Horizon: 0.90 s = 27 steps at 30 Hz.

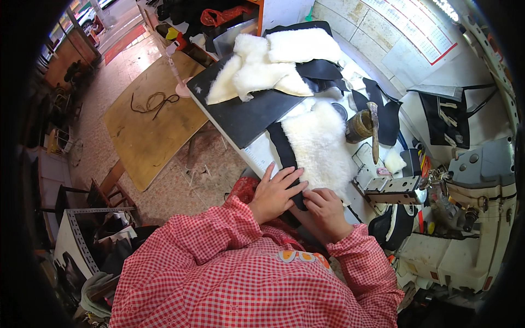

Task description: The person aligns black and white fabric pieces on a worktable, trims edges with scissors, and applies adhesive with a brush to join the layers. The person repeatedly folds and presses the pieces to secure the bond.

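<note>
A piece of white fleece (pixel 321 145) lies on the white work table, with a black fabric strip (pixel 283 147) along its left side. My left hand (pixel 274 194) rests with fingers outstretched across the near part of that strip. Just to its right, the curled fingers of my right hand (pixel 326 210) close on the near edge of the fleece, by the strip's end. The thumb and the underside of that edge are hidden.
More white fleece pieces (pixel 262 68) lie farther back on a black board (pixel 240 117). A dark pot (pixel 359 127) with a stained brush (pixel 374 131) stands right of the fleece. A sewing machine (pixel 476 180) occupies the right. Left is a brown table (pixel 150 126) with a black cord (pixel 156 101).
</note>
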### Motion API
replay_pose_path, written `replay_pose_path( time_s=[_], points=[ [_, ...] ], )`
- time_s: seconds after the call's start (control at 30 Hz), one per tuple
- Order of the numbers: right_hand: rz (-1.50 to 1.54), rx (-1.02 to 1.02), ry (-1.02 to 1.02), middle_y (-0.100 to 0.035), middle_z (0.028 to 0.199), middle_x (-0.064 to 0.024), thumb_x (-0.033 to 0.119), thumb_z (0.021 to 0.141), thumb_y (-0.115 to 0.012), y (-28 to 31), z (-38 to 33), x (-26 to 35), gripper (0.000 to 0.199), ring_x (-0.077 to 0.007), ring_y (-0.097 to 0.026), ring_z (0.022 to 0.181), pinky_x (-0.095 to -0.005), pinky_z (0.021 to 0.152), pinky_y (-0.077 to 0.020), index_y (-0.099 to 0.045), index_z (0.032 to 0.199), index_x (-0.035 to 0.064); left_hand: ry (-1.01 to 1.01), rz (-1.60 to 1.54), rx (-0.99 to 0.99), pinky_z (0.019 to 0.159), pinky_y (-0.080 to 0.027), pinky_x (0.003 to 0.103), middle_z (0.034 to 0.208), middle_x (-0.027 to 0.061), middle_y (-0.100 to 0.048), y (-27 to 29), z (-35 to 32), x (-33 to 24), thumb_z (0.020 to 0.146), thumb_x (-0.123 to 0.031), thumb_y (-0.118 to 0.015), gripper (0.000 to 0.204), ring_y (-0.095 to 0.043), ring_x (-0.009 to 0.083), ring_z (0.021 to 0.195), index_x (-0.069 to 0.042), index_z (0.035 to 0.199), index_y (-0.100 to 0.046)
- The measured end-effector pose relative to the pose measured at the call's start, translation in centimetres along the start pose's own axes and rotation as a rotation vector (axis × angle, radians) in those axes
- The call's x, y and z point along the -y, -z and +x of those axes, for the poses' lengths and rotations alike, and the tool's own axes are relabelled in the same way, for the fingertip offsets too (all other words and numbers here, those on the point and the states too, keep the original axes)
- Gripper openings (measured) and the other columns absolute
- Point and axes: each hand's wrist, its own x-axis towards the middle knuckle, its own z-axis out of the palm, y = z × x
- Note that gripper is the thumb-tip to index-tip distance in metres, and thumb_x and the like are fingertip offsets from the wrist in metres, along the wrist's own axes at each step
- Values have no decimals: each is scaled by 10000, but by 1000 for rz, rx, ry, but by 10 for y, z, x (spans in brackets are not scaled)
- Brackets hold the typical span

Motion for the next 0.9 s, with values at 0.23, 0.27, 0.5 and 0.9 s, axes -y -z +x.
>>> replay_pose_path(
  time_s=[0.23,0.27,0.5,0.9],
  points=[
    [-37,-51,1,-654,1035,-58,138,710,-805,-7,-9,2,252,-220,-640,900,-339,773,-531,-633,875,56,-116,-70,80,1157,-188,642,1563,91,-367,1,-6,20,806,-167,-740,634,-345,299,1432,-300,1396,-551],
    [-3,-87,-36,-655,1039,-65,113,709,-791,-9,-11,2,246,-233,-643,892,-345,759,-535,-635,889,52,-136,-89,42,1158,-183,644,1559,97,-374,0,-7,22,814,-173,-735,600,-347,304,1431,-295,1377,-570],
    [116,-229,-235,-646,1037,-112,-55,690,-655,-23,-18,1,323,-321,-642,877,-397,738,-537,-649,1000,37,-128,-179,-43,1165,-181,644,1466,81,-498,-3,-6,26,823,-164,-717,355,-409,301,1394,-246,1168,-716],
    [16,-162,-159,-609,1013,-89,41,705,-710,-19,-21,0,304,-281,-610,854,-373,738,-506,-664,1005,55,-519,141,-26,1149,-309,535,1425,136,-527,9,-6,36,875,-145,-553,391,-502,273,1308,-47,1248,-614]
  ],
)
